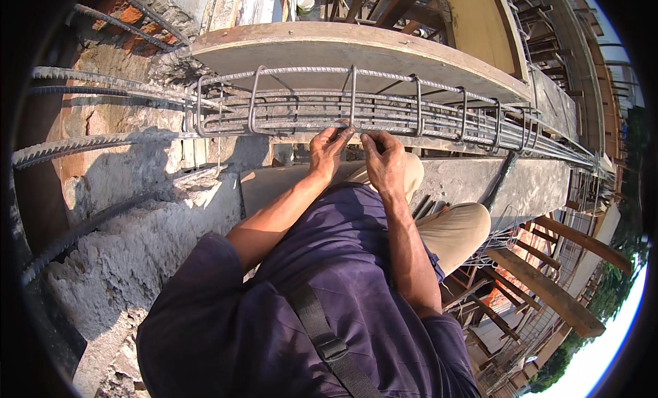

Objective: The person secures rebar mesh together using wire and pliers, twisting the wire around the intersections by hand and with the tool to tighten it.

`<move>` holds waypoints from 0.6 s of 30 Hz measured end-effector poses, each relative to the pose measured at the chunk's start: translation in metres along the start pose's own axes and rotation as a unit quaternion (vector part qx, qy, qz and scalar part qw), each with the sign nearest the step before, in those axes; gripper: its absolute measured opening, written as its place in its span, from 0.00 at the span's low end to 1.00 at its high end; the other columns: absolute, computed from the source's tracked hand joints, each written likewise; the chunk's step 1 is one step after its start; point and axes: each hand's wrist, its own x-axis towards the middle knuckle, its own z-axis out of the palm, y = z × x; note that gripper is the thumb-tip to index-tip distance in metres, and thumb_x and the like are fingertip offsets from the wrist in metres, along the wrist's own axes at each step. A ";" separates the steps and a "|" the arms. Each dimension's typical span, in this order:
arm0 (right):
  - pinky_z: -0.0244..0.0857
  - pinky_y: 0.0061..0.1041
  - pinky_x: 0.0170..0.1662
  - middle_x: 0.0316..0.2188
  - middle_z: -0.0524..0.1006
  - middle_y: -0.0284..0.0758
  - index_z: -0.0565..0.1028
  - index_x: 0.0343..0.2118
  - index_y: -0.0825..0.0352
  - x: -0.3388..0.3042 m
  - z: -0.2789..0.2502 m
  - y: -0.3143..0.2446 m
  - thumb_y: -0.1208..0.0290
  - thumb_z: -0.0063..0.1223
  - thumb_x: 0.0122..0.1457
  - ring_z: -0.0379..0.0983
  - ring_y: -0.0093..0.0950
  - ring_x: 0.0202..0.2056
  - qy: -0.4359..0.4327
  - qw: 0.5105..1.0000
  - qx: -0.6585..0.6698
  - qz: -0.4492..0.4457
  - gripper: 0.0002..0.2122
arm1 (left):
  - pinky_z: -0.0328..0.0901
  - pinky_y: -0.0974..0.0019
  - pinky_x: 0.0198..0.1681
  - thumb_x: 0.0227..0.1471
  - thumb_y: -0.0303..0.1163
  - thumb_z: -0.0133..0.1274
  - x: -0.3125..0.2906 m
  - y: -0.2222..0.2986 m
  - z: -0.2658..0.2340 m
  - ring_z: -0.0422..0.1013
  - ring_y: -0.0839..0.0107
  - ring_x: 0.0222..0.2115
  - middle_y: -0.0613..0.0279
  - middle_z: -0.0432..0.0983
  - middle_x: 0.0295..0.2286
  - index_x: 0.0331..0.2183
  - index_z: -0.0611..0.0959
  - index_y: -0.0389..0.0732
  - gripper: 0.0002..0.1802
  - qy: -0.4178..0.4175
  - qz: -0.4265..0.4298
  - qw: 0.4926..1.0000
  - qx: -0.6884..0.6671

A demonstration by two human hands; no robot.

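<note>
In front of me a cage of ribbed steel bars (315, 128) runs from left to right, with square steel stirrups (254, 100) around the long bars. My left hand (327, 153) is closed, its fingertips pressed together at the foot of the middle stirrup (353, 96), by the near lower bar. Just to its right, my right hand (385, 159) makes a pinch, thumb against forefinger, a small gap from the left fingertips. Whatever either pinch holds is too small to make out.
Beyond the cage stands a long formwork board (308, 38); a grey board (500, 179) lies on its near side at right. Rough concrete (137, 251) and thick bars (89, 146) fill the left. Timber beams (548, 292) show lower down at right. A white bucket (306, 4) is far off.
</note>
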 end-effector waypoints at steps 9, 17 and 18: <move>0.66 0.24 0.34 0.24 0.78 0.34 0.80 0.36 0.73 -0.006 0.004 0.006 0.67 0.58 0.62 0.71 0.20 0.28 -0.035 0.997 0.065 0.038 0.12 | 0.59 0.79 0.37 0.61 0.37 0.57 -0.014 0.014 0.026 0.63 0.85 0.32 0.75 0.73 0.33 0.52 0.77 0.34 0.23 0.040 0.042 0.993 0.099; 0.66 0.25 0.34 0.25 0.78 0.35 0.79 0.36 0.73 -0.007 0.009 0.027 0.66 0.57 0.62 0.71 0.22 0.28 -0.006 0.996 0.070 0.051 0.12 | 0.55 0.74 0.29 0.61 0.37 0.57 -0.008 0.002 0.005 0.57 0.83 0.26 0.77 0.67 0.24 0.34 0.82 0.34 0.14 0.042 0.074 0.969 0.230; 0.64 0.22 0.33 0.25 0.77 0.31 0.79 0.36 0.73 -0.005 0.013 0.034 0.66 0.58 0.63 0.68 0.19 0.28 0.010 0.996 0.077 0.049 0.12 | 0.55 0.74 0.29 0.61 0.37 0.58 -0.009 0.007 0.008 0.58 0.83 0.26 0.77 0.68 0.24 0.35 0.83 0.34 0.14 0.044 0.075 0.960 0.267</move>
